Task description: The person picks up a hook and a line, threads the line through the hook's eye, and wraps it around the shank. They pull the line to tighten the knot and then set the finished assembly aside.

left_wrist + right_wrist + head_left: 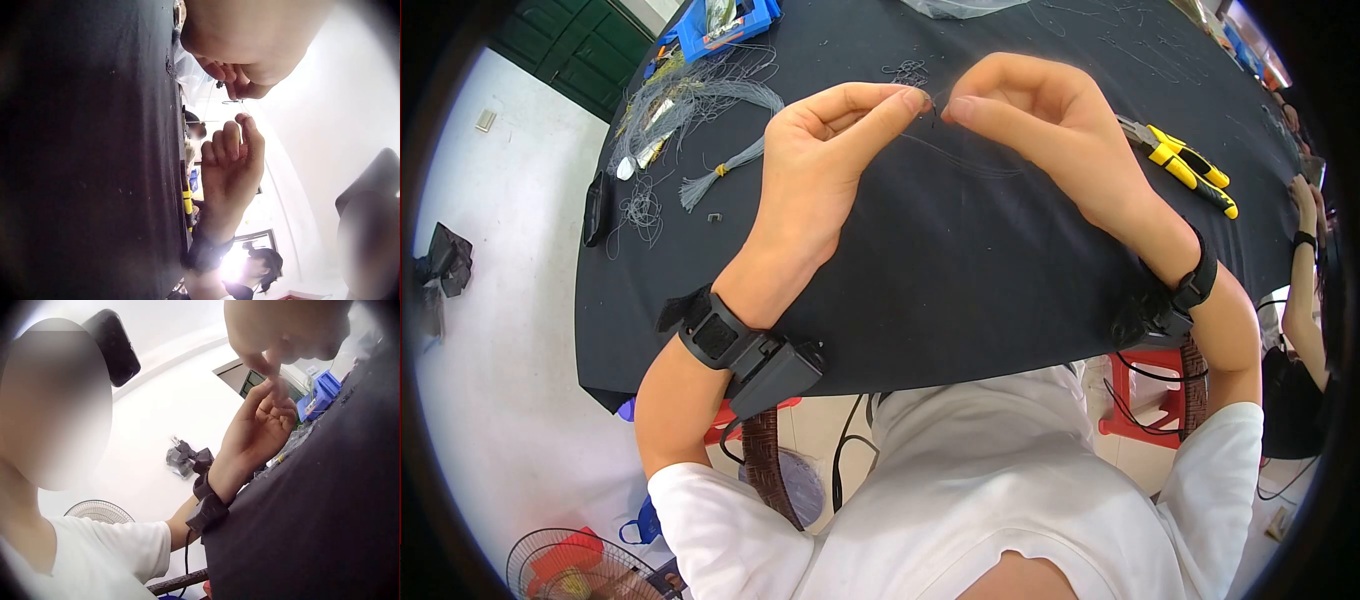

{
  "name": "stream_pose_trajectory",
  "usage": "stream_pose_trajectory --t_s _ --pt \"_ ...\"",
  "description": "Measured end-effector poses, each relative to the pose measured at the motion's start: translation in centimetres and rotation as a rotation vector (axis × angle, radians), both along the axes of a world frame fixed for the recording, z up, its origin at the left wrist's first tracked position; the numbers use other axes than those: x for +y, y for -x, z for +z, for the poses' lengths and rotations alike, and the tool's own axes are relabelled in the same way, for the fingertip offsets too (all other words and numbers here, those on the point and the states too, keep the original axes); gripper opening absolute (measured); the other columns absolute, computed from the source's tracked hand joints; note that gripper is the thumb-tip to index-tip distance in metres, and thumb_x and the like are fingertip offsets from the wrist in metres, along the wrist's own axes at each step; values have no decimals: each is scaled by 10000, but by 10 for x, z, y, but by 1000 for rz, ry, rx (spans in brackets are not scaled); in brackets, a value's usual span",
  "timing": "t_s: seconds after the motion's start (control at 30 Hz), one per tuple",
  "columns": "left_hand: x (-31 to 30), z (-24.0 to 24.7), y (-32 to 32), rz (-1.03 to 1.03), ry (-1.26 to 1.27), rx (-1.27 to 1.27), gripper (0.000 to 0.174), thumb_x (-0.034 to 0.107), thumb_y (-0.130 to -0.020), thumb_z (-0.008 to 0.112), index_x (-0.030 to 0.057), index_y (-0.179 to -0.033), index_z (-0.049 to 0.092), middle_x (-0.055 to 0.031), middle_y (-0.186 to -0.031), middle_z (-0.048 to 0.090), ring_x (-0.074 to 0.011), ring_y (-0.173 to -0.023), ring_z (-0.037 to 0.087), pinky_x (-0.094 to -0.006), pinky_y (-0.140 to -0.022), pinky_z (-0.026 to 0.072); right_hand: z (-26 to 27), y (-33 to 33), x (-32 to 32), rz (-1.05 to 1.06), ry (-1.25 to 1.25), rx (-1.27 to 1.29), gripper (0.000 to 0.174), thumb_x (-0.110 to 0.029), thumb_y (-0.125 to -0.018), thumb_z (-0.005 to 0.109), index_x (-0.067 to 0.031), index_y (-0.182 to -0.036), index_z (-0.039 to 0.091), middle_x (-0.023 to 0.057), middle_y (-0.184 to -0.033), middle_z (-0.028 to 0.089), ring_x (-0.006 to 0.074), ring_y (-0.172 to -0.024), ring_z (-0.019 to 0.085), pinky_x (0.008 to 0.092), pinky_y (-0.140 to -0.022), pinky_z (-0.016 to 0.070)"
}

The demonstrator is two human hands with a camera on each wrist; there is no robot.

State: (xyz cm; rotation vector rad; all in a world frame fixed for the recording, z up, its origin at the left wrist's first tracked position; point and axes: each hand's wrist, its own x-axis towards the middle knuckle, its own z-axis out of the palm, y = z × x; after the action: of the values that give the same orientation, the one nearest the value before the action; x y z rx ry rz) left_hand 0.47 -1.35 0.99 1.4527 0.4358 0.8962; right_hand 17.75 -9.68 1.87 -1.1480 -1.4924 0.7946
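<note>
In the head view, the left hand (820,150) pinches a small dark hook (933,112) between thumb and forefinger, above the far part of the black cloth. Just right of it the right hand (1040,110) holds thumb and forefinger together on a thin clear line, its other fingers curled. A loop of line (970,165) trails below both hands. The left wrist view shows the hook (231,101) at the tips of the left hand (250,44), with the right hand (234,156) close beneath. The right wrist view has both hands nearly meeting; the hook is hidden there.
Yellow-handled pliers (1190,170) lie right of the right hand. Bundled line (730,168), a tangle of line (640,210), a black object (597,210) and a blue tray (725,30) are at the left. Another person's arm (1303,260) is at the right edge.
</note>
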Motion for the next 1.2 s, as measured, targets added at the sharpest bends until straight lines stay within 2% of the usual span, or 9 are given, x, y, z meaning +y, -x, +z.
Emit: stream_pose_trajectory --t_s 0.1,0.2,0.3,0.6,0.87,0.97,1.2 --pt "1 -1 0 13 2 -9 163 87 -815 637 -32 -927 643 -102 -896 658 -109 -834 617 -191 -775 464 5 0 -4 -72 3 -277 97 -123 -827 604 -38 -873 605 -73 -593 420 0 -523 311 186 -477 225" --pt "1 -1 0 8 9 -19 165 85 -815 636 -34 -929 642 -103 -898 658 -111 -842 618 -192 -779 464 6 2 -8 -212 -179 -470 88 -95 -807 620 -49 -879 602 -75 -542 280 13 -486 230 212 -458 178" --pt "1 -1 0 -3 0 -22 164 82 -815 634 -35 -931 640 -103 -900 658 -112 -848 618 -194 -781 464 2 4 -4 -307 -351 -446 97 -77 -790 631 -65 -882 604 -67 -534 227 23 -484 202 222 -459 167" --pt "-1 0 0 9 -27 -21 153 68 -816 633 -34 -931 639 -87 -884 656 -87 -811 613 -173 -742 465 6 9 -9 -228 -393 -520 105 -61 -779 640 -68 -881 614 -58 -515 252 30 -467 213 229 -448 162" --pt "-4 0 -2 -39 -93 6 145 42 -813 633 -47 -927 633 -61 -845 645 -61 -760 591 -158 -681 455 9 2 -6 -311 -501 -565 99 -56 -791 640 -61 -889 631 -72 -522 265 11 -469 217 203 -446 164" --pt "-4 3 0 -81 -118 41 160 53 -834 601 -39 -964 620 -112 -952 639 -145 -920 595 -250 -862 434 14 3 -7 -316 -466 -533 89 -53 -798 635 -50 -886 628 -88 -529 266 2 -472 214 196 -447 163" --pt "-4 4 1 -65 -114 36 155 57 -839 597 -33 -962 622 -114 -952 640 -146 -917 596 -247 -859 432 14 1 -8 -294 -466 -510 83 -57 -798 636 -42 -880 626 -100 -532 262 -5 -475 210 191 -451 156"
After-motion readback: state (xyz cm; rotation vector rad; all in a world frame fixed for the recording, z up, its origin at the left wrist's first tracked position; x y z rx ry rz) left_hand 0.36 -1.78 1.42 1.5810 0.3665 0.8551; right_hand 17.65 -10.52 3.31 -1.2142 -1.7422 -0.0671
